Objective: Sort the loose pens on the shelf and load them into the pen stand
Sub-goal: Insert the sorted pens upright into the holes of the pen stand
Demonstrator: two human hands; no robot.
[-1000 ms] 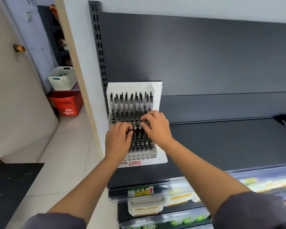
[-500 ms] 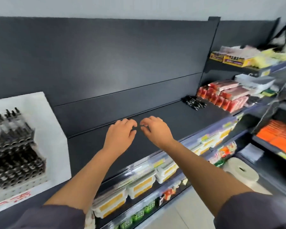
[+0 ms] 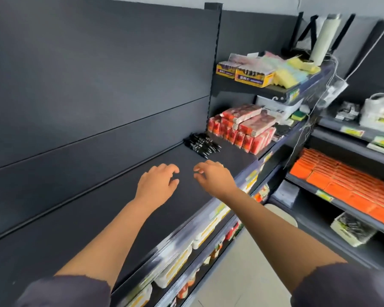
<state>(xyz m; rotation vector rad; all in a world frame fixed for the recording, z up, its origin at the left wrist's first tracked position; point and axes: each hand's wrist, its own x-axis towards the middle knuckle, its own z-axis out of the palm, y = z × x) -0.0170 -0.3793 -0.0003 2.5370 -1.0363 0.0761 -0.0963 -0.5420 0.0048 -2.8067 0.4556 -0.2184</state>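
We are holding our left hand [image 3: 157, 185] and right hand [image 3: 212, 178] side by side over the shelf [image 3: 93, 229], fingers loosely curled and gripping nothing. The pens [image 3: 202, 144] are lying in a heap beyond the right hand, apart from both hands, near the red boxes [image 3: 242, 131]. A white tray [image 3: 346, 237] at lower right is holding dark items that are too blurred to tell.

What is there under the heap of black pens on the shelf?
Only the dark shelf board shows under the black pens, close to the back panel. Anything beneath the heap is covered.
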